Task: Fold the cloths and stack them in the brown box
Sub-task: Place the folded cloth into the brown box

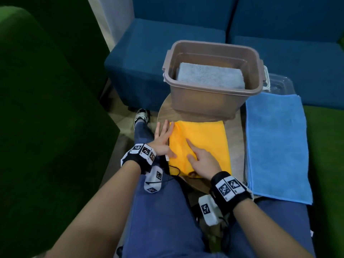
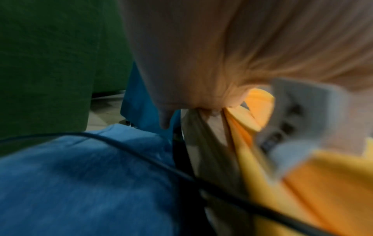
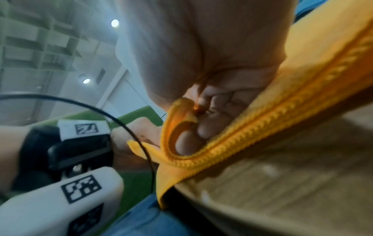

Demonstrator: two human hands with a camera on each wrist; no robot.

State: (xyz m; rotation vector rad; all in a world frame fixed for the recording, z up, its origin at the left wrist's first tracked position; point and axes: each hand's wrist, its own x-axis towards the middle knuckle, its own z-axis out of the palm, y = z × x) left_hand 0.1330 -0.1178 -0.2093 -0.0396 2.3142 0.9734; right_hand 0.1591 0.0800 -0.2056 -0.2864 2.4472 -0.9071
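Lying flat on the small wooden table [image 1: 233, 138], the yellow cloth [image 1: 202, 144] is folded into a rectangle, and both hands of the person are on it. The left hand [image 1: 163, 140] rests on the left edge of this cloth with its fingers [image 1: 168, 127] straight and spread, pointing away from the body; part of the hand hangs past the cloth edge, and it holds nothing. The right hand [image 1: 202, 161] is on the near part of the cloth. Its index finger is stretched out flat on the fabric, while the other fingers are bent. In the right wrist view the bent fingers [image 3: 193, 137] are curled around a folded edge of the yellow cloth, so this hand has hold of the fabric at the near border. The left wrist view is blurred, and it shows only the palm pressed close to the yellow fabric and the table edge. Behind the yellow cloth, touching its far edge or just beside it, stands the brown box [image 1: 212, 97], and inside it one folded grey cloth [image 1: 210, 76] lies flat on the bottom. To the right of the yellow cloth a blue cloth [image 1: 277, 146] is spread, apart from it. A clear plastic lid [image 1: 283, 83] is behind the blue cloth, just beside the box. The person sits with blue trousers [image 1: 163, 211] under the arms.
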